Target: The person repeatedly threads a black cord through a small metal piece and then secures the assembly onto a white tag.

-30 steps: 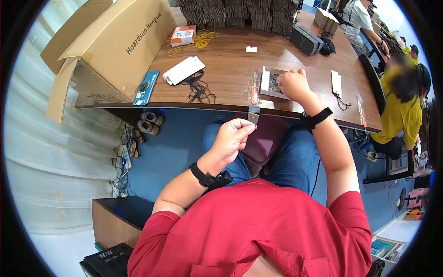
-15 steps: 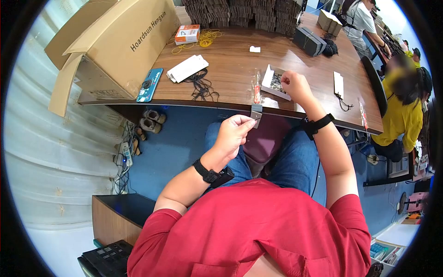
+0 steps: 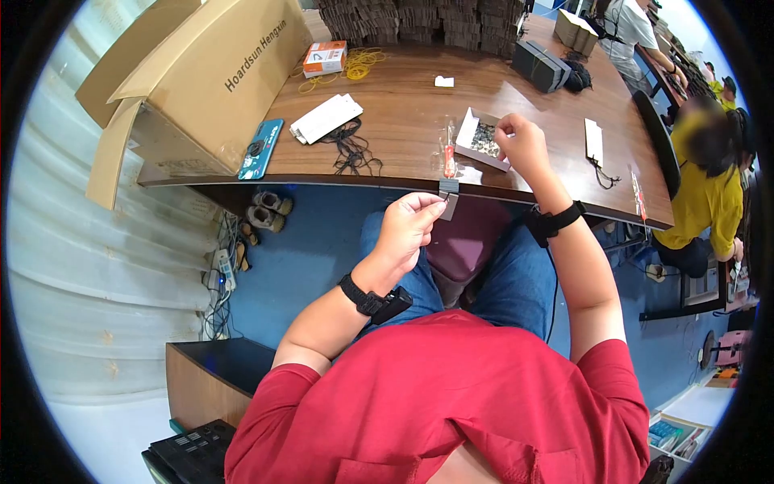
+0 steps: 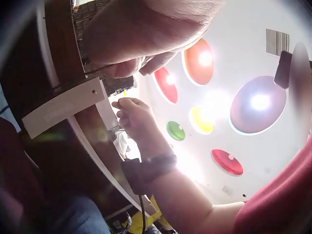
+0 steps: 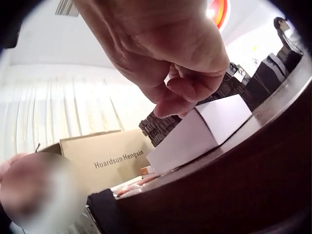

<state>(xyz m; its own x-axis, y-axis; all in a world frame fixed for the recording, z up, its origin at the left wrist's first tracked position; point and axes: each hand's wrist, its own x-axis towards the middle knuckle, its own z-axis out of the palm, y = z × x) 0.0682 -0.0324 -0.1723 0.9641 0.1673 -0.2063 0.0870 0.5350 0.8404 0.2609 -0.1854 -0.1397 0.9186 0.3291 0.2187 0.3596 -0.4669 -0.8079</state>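
My left hand (image 3: 405, 226) pinches a short black cord (image 4: 100, 69) between thumb and fingertips, just in front of the table edge. Close to those fingertips is a flat pale tag (image 4: 63, 108) with a small hole near one end. A grey block (image 3: 449, 186) sits at the table edge right behind the tag. Over a white open box (image 3: 465, 143) of small dark and light pieces (image 3: 485, 139) is my right hand (image 3: 522, 149). Its fingers are curled with the tips together at the box's rim; I cannot tell whether they hold a piece.
A red-handled screwdriver (image 3: 449, 161) lies left of the box. Further left are white tags (image 3: 326, 118) with black cords, a blue package (image 3: 262, 149) and a large cardboard carton (image 3: 218, 89). Another white tag (image 3: 593, 142) lies right. Dark stacked pieces (image 3: 419, 24) line the back.
The tag by my left hand has turned a little and the left hand has risen slightly. My right hand has stayed at the white box, its fingers shifting slightly over the small pieces.
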